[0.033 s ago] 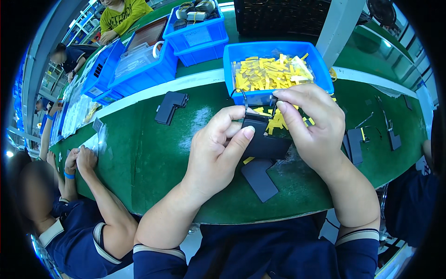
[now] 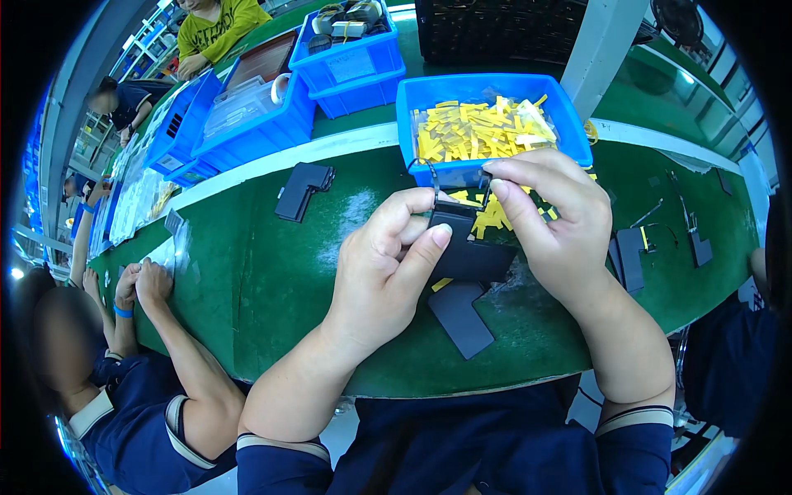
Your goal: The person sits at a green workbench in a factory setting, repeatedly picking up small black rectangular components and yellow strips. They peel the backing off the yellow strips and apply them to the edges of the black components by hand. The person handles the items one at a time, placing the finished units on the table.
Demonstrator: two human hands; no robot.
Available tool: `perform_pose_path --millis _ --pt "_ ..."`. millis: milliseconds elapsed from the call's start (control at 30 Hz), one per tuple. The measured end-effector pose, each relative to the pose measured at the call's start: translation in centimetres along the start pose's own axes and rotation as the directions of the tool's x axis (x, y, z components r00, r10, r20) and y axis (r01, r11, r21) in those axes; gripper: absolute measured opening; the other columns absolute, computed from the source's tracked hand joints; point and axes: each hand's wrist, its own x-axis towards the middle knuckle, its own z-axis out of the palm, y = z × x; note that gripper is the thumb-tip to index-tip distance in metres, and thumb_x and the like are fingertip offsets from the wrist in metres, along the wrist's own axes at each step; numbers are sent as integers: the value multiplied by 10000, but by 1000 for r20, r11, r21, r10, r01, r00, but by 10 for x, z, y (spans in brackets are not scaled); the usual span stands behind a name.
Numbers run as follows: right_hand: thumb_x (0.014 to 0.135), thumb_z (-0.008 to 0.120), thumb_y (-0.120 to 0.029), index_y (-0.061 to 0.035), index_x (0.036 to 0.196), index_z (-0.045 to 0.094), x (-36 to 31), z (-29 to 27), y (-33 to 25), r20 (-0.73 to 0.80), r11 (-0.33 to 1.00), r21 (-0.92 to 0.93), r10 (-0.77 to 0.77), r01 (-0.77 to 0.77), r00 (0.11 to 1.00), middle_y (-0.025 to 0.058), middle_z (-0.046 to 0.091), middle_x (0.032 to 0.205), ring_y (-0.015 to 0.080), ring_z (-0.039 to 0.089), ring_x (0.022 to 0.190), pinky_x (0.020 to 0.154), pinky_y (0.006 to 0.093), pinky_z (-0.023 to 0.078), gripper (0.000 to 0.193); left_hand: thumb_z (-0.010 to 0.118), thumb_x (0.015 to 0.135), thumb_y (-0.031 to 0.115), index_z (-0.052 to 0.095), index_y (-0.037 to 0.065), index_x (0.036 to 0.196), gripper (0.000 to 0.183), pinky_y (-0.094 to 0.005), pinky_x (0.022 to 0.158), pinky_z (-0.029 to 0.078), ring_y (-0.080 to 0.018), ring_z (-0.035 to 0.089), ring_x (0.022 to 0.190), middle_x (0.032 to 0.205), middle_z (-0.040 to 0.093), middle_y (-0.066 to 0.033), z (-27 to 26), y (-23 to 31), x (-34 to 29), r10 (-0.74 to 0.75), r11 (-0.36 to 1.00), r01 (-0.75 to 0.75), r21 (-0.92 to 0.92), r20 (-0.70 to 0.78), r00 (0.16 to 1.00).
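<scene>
Barely anything's moved since the earlier frame, maybe a tiny nudge of the right hand [image 2: 557, 223], with everything else looking the same. Left hand [image 2: 384, 268] has a flat black part [image 2: 470, 257] gripped by its upper left corner, thumb pressed on the face and fingers curled behind. Right hand's thumb and index are pinched together on a small, thin black piece [image 2: 484, 183] by the part's top edge (can't tell from this angle whether the two are joined). The held part is up in front of the person, over the green table [image 2: 272, 280], with another black part [image 2: 464, 324] lying just below it in the view. Behind the hands sits a blue tray [image 2: 406, 120] loaded with yellow strips [image 2: 462, 136], plus some loose yellow pieces [image 2: 492, 219] on the table near the fingers. One more black part [image 2: 299, 196] lies off to the left, and a co-worker's hands [image 2: 150, 285] are together over at the table's left end.
</scene>
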Motion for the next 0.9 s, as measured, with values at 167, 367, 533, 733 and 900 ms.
perform_pose_path --millis 167,367,533,733,900 --pt "799 657 -58 9 886 697 -3 1 -4 113 929 244 259 -280 959 122 668 802 215 646 715 644 293 499 117 507 942 43 487 -43 1163 238 -225 799 462 -96 610 887 962 664 -93 -3 0 1 -8 996 9 92 -9 1000" --pt "808 639 -46 15 864 684 -2 0 -7 139 930 210 277 -302 951 122 659 777 222 642 688 633 297 496 94 508 941 40 489 -44 1159 234 -213 785 460 -84 604 872 951 664 -80 -3 -1 1 -9 996 11 93 -23 1000" --pt "798 614 -11 17 843 651 -2 0 -9 110 975 114 177 -190 978 123 649 779 227 638 684 617 293 491 65 509 940 37 486 -40 1161 235 -210 780 459 -80 601 869 946 663 -76 -3 -3 1 -38 993 40 113 -17 999" --pt "802 615 -10 17 833 624 -3 2 -10 145 902 281 299 -329 943 85 641 782 165 625 700 649 269 497 42 506 940 32 484 -31 1167 237 -212 779 458 -81 601 869 953 665 -81 -3 -2 1 -73 994 74 77 -8 997" --pt "815 638 -39 8 827 606 -3 2 -6 292 653 528 460 -542 839 22 620 794 82 582 716 701 245 496 58 507 940 37 482 -40 1162 237 -215 783 457 -82 600 868 951 664 -81 -1 -3 1 -31 995 32 94 -12 999"
